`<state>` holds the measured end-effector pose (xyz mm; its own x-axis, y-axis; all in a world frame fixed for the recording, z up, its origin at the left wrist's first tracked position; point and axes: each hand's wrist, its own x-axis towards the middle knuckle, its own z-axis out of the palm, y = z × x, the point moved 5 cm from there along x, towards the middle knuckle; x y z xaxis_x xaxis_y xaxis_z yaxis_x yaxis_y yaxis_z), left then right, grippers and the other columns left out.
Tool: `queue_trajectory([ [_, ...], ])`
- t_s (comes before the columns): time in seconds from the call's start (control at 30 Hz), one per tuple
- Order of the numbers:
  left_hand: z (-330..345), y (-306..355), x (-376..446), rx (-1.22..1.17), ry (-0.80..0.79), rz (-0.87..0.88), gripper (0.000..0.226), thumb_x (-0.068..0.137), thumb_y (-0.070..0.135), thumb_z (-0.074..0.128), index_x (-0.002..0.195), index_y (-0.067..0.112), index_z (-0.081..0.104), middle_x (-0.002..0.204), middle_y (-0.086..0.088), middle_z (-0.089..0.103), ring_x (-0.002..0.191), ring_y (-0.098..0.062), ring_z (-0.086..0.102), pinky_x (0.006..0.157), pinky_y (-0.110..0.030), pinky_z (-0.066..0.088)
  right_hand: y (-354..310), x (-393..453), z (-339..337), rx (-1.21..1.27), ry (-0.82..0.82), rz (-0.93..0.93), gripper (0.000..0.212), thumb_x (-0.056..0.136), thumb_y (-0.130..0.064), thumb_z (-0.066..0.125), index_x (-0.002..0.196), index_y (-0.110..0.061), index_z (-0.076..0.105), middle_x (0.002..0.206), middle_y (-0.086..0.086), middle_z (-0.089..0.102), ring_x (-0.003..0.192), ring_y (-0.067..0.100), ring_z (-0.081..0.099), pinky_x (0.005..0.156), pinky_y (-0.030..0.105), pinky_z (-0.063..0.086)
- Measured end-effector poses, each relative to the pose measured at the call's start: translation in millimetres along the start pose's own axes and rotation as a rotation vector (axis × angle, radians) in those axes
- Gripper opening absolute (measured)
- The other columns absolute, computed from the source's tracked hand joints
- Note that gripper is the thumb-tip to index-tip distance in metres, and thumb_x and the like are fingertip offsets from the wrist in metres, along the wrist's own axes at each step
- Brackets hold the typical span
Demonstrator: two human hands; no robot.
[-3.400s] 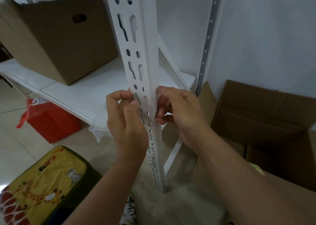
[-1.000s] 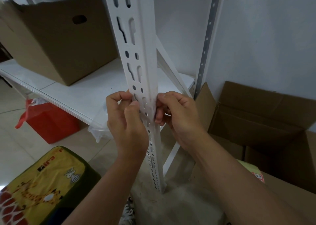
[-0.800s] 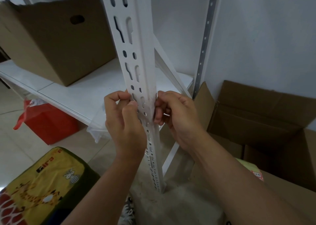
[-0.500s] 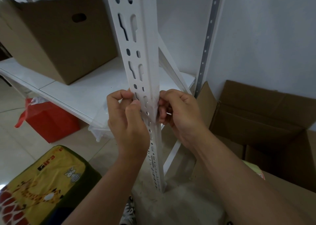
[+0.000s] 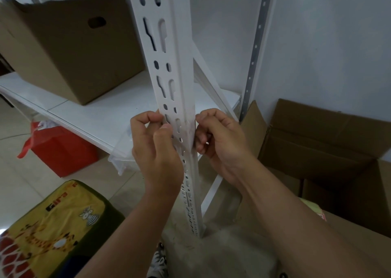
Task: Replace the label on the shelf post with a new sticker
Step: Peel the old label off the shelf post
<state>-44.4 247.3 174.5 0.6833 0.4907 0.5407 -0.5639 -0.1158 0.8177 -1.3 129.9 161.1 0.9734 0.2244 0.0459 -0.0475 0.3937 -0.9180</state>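
A white slotted shelf post [image 5: 169, 51] runs down the middle of the head view. At mid height a pale, smudged label [image 5: 187, 127] wraps the post's front corner between my hands. My left hand [image 5: 157, 150] has its fingers curled, with thumb and forefinger pinching the post's left edge beside the slots. My right hand [image 5: 220, 142] is on the post's right side, its curled fingertips pinching at the label's edge. How far the label is lifted is hidden by the fingers. No separate new sticker is in sight.
A brown cardboard box [image 5: 69, 45] stands on the white shelf board [image 5: 88, 112] to the left. A red bag [image 5: 61, 150] sits on the floor under it. A yellow cushion [image 5: 46, 231] lies at the lower left. Open cardboard boxes [image 5: 317, 146] stand at the right against the wall.
Both hands have stayed at the same height on the post. The right fingertips have shifted slightly along the corner, and the view has wobbled a little.
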Motion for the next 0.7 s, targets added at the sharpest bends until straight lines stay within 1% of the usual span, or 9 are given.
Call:
queue_trajectory([
  [0.07, -0.3, -0.1, 0.6, -0.007, -0.009, -0.001, 0.017, 0.078, 0.032, 0.040, 0.088, 0.019, 0.046, 0.063, 0.018, 0.050, 0.052, 0.000, 0.041, 0.052, -0.015, 0.036, 0.3, -0.9, 0.3, 0.016, -0.005, -0.003, 0.017, 0.092, -0.009, 0.055, 0.077, -0.011, 0.061, 0.050, 0.004, 0.045, 0.045, 0.016, 0.042, 0.048, 0.027, 0.038],
  [0.2, -0.1, -0.7, 0.8, -0.017, -0.014, 0.001, 0.016, 0.079, 0.029, 0.040, 0.089, 0.017, 0.045, 0.060, 0.018, 0.048, 0.051, 0.001, 0.039, 0.050, -0.014, 0.034, 1.2, -1.4, 0.8, 0.047, -0.004, -0.011, 0.021, 0.093, -0.009, 0.055, 0.074, -0.013, 0.065, 0.050, 0.003, 0.047, 0.046, 0.014, 0.043, 0.048, 0.026, 0.039],
  [0.4, 0.3, -1.2, -1.1, -0.002, 0.015, -0.009, 0.015, 0.084, 0.017, 0.039, 0.093, 0.007, 0.044, 0.065, 0.012, 0.044, 0.053, 0.001, 0.041, 0.053, -0.014, 0.035, 3.7, -1.6, 0.6, 0.041, 0.038, -0.016, 0.026, 0.091, -0.005, 0.055, 0.069, -0.013, 0.066, 0.051, 0.006, 0.048, 0.045, 0.016, 0.043, 0.048, 0.026, 0.042],
  [0.53, -0.5, 0.6, 0.4, -0.015, -0.010, -0.020, 0.011, 0.081, 0.025, 0.042, 0.089, 0.018, 0.046, 0.063, 0.015, 0.049, 0.055, 0.001, 0.043, 0.055, -0.016, 0.040, 4.2, -3.4, 0.7, 0.051, 0.052, -0.017, 0.023, 0.091, -0.004, 0.054, 0.072, -0.010, 0.066, 0.052, 0.009, 0.048, 0.046, 0.017, 0.044, 0.051, 0.028, 0.042],
  [0.63, -1.2, 0.6, 1.8, -0.019, -0.024, -0.021, 0.017, 0.079, 0.030, 0.041, 0.089, 0.018, 0.046, 0.067, 0.014, 0.049, 0.057, 0.000, 0.043, 0.056, -0.020, 0.040, 3.7, -5.0, 0.7, 0.053, 0.039, -0.032, 0.024, 0.092, -0.005, 0.054, 0.072, -0.010, 0.066, 0.053, 0.009, 0.049, 0.048, 0.016, 0.045, 0.052, 0.028, 0.043],
  [0.7, -1.2, 0.8, 1.7, -0.023, -0.019, -0.016, 0.019, 0.078, 0.031, 0.040, 0.089, 0.017, 0.046, 0.067, 0.014, 0.048, 0.057, -0.001, 0.043, 0.055, -0.020, 0.039, 3.3, -6.0, 0.4, 0.016, 0.042, -0.049, 0.020, 0.093, -0.006, 0.053, 0.077, -0.007, 0.066, 0.055, 0.010, 0.049, 0.049, 0.017, 0.046, 0.053, 0.028, 0.045],
])
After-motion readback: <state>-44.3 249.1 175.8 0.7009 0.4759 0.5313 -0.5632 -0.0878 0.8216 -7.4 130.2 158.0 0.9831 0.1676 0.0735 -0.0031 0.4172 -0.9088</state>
